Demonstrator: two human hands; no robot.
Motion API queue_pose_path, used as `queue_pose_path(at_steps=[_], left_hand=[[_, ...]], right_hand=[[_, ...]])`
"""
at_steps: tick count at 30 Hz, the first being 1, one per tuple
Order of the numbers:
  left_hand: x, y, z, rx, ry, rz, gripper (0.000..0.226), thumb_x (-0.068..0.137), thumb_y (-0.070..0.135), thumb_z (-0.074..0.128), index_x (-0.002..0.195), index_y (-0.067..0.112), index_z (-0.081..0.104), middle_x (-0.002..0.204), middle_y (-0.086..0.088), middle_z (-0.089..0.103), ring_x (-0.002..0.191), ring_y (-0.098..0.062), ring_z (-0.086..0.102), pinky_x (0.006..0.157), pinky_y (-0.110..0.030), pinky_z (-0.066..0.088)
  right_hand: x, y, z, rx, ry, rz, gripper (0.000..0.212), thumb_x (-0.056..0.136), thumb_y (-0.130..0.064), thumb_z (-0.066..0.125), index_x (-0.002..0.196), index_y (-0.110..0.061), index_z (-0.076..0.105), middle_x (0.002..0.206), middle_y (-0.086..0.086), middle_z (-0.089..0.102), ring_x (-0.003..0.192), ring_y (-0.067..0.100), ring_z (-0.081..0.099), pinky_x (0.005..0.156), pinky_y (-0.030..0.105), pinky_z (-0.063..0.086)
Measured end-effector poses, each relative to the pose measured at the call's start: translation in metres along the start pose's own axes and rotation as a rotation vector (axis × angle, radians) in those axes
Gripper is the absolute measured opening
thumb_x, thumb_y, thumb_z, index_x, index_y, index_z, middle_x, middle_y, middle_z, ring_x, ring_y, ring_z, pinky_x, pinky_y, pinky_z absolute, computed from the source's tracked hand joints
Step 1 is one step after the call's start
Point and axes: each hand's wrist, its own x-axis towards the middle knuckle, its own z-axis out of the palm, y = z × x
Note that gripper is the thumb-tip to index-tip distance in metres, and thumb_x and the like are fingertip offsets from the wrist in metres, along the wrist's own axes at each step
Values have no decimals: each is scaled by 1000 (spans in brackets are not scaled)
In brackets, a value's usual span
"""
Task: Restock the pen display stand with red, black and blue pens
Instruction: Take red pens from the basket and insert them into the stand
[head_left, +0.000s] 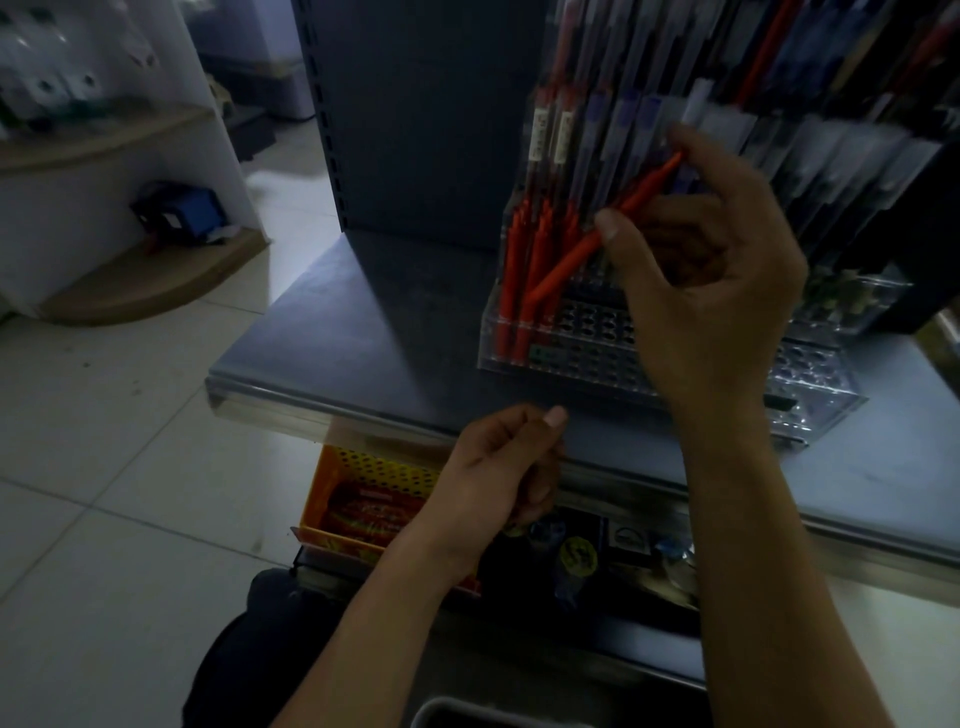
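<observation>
**Q:** Where is the item being worked on?

**A:** One red pen (597, 244) is pinched between the thumb and fingers of the right hand (711, 291), above the clear display stand (587, 358). The stand sits on the grey shelf (363, 338), right of its middle and set back from the front edge.

**Q:** How does the pen's long axis lie?

**A:** It is tilted. The lower end points down and toward the shelf's left edge. The upper end runs up and to the right, behind the fingers. The lower end is just beside the standing red pens (519, 270), which fill the stand's left columns. Whether it has entered a hole cannot be told.

**Q:** What relation governs the next move?

**A:** Vacant holes lie just right of the lower end. The pen probably has to be brought upright over one of them before it is lowered.

**Q:** What is the other hand doing?

**A:** The left hand (504, 467) is at the shelf's front edge, well apart from the stand, with its fingers curled. Whether it holds anything cannot be told. The right hand is nearer the stand.

**Q:** What surrounds the stand?

**A:** Packaged pens (623, 119) hang behind it. An orange basket (363, 467) sits below the front edge.
</observation>
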Motion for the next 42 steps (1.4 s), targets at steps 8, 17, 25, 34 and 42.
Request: queue_pose_path(at_steps=[8,17,25,34,42], left_hand=[[-1,2,2,33,22,4,31,96,27,56,70,9,53,50,-8,37,43,-18,30,42,-22,27],[-2,4,1,69,12,-42,31,93,33,57,79,6,54,51,-5,39,44,-17,33,44,-25,26],[-2,2,0,62,2,-36,32,91,37,58,80,8,56,50,-4,40,43,-17,34,46,-27,25],[-1,0,-3,58,-2,-18,32,90,37,59,78,7,56,50,-5,41,42,-18,36,44,-23,30],[0,-6,1,0,54,0,29,91,29,61,68,12,58,51,-7,48,44,-22,43,47,-27,38]], right_hand=[[-3,11,6,-122,-49,-118,54,93,-18,72,140,-3,51,93,-7,68,82,2,67,80,14,54],[-14,19,15,-199,-254,-49,51,91,-18,74,138,-15,57,90,-11,64,80,-4,63,81,9,52],[-14,26,14,-237,-290,36,45,91,-22,74,134,-19,61,84,-10,66,77,1,66,76,9,51],[-17,24,13,-243,-332,45,56,90,-22,74,142,-21,53,87,-6,66,79,4,64,78,12,53],[-32,13,5,-292,-364,92,71,94,-27,68,155,-22,31,116,-5,61,103,3,58,94,21,51]])
